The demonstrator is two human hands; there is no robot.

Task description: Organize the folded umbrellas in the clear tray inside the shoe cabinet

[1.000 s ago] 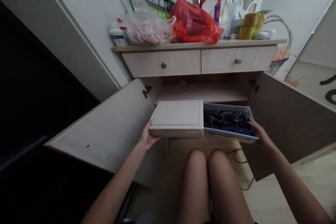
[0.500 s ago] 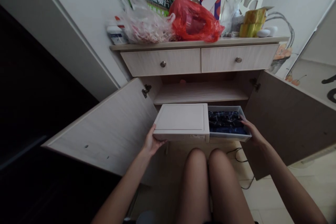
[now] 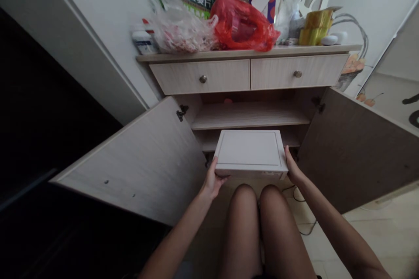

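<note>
A white plastic drawer box (image 3: 250,148) is held up in front of the open cabinet, above my knees. My left hand (image 3: 213,181) grips its left front corner, thumb on the side and fingers under the bottom. Against the box's right end lies my right hand (image 3: 292,166), its thumb pointing up along the side; its other fingers are mostly hidden. The drawer is closed in its casing, so the dark cloth inside it is out of sight. Behind the box run the cabinet's shelves (image 3: 248,114).
Two cabinet doors stand open, the left door (image 3: 137,161) and the right door (image 3: 353,148). Above them are two drawers with round knobs (image 3: 203,79). A red plastic bag (image 3: 244,24), a clear bag (image 3: 183,30) and yellow tape rolls (image 3: 314,28) crowd the top.
The open drawer has slid fully into its white casing. My right hand moved left with it, while my left hand and the casing shifted right.
</note>
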